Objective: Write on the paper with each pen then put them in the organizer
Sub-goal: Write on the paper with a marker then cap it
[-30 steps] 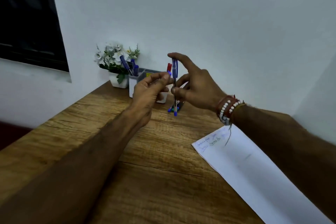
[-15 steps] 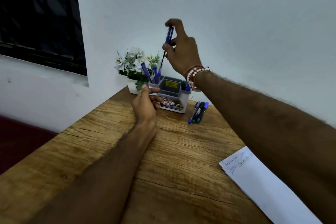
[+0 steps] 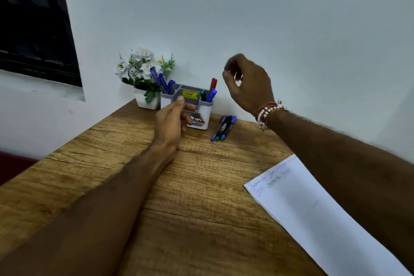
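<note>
Dim, cool, flat light. Faint soft shadow lay beneath pens [image 3: 223, 127] right of organizer [image 3: 205, 111]. Right hand [image 3: 248, 87], above-right of it, was motion-blurred. Window [image 3: 33, 29] far left read near-black, frame bowed.

— What carries everything?

— A brown wood-grain table [image 3: 201, 219], set against the wall.

— And on it?

— At the back stands a small white pot of artificial white flowers [image 3: 143, 99], with a white-and-grey plastic organizer [image 3: 205, 112] just beside it on the right. Three dark-barrelled pens [image 3: 223, 127] lie side by side near that. A white sheet of paper [image 3: 313, 213] lies nearer, handwriting at its far end.
</note>
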